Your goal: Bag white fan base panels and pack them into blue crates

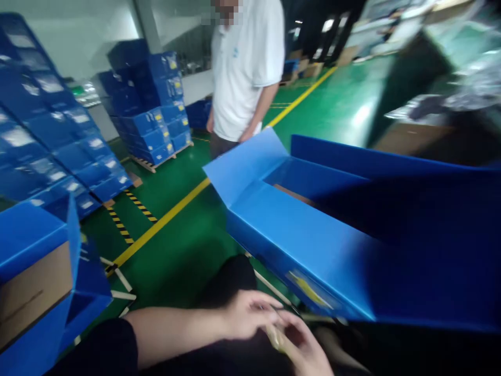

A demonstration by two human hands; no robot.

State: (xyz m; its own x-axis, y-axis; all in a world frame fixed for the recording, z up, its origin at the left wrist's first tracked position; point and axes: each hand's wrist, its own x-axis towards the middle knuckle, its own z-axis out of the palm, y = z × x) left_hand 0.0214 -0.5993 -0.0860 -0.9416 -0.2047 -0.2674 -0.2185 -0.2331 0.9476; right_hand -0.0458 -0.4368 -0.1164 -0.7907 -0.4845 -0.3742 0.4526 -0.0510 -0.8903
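My left hand (248, 316) reaches in from the lower left, its thumb and fingers pinched together and touching my right hand (307, 344). The fingers of my right hand are curled. Between the two hands shows a small, shiny, pale yellowish thing (276, 338), too blurred to name. Just beyond my hands stands a large blue box (297, 224) with its flaps raised. A yellow label (311, 290) is on its near side, and the inside is mostly in shadow.
Another open blue box (90, 282) with brown cardboard inside stands at the left on a pale tubular frame (124, 282). Stacked blue boxes (50, 104) and a loaded pallet (156, 162) stand behind. A person in a white shirt (246, 68) stands beyond the box. Plastic wrap (462, 99) lies at right.
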